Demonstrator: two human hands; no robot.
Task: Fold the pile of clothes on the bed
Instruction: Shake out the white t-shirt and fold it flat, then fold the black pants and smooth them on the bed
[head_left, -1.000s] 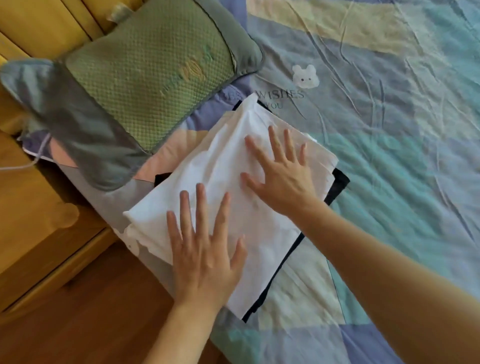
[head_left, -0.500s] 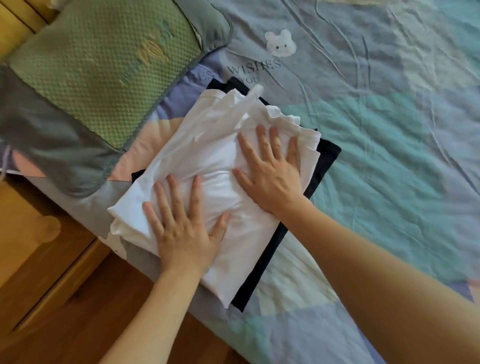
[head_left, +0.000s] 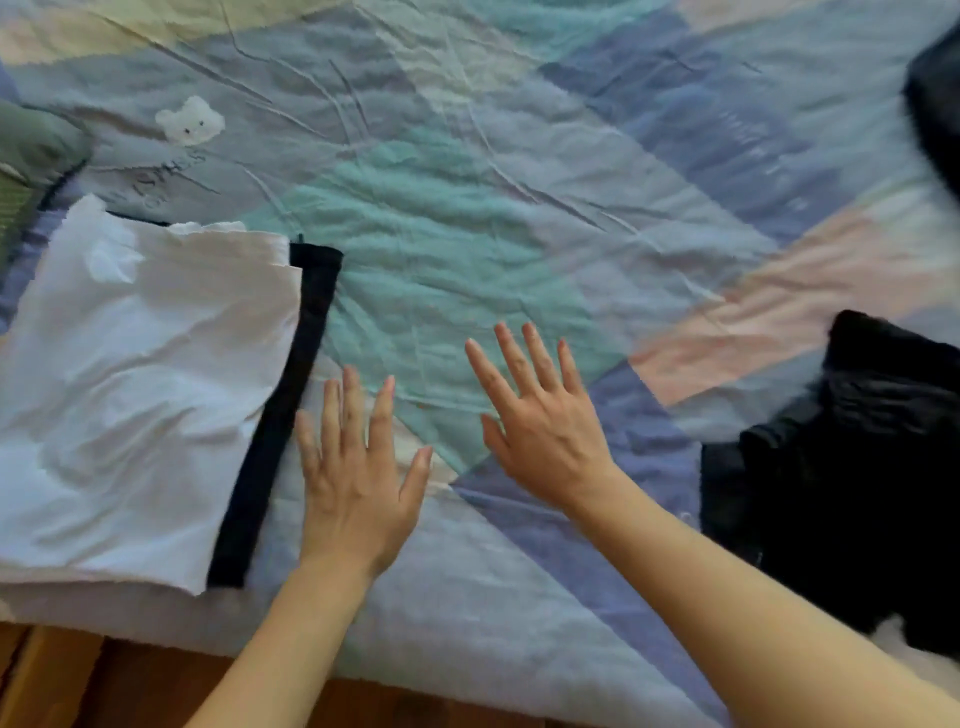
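Our left hand (head_left: 358, 478) and right hand (head_left: 540, 421) hover spread and empty; folded white shirt (head_left: 140, 384) parked at nine o'clock, dark clothes (head_left: 852, 478) waiting at three.

two hands (head_left: 358, 488) (head_left: 545, 431), two folded garments (head_left: 135, 395) (head_left: 280, 415), one dark heap (head_left: 852, 478), one pillow (head_left: 31, 166).

Folded shirt (head_left: 140, 384) atop folded garment (head_left: 283, 405) (bed's left) — unfolded pile (head_left: 852, 467) right.

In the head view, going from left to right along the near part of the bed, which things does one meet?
Folded white garment → black garment edge showing under it → left hand → right hand → unfolded dark clothes.
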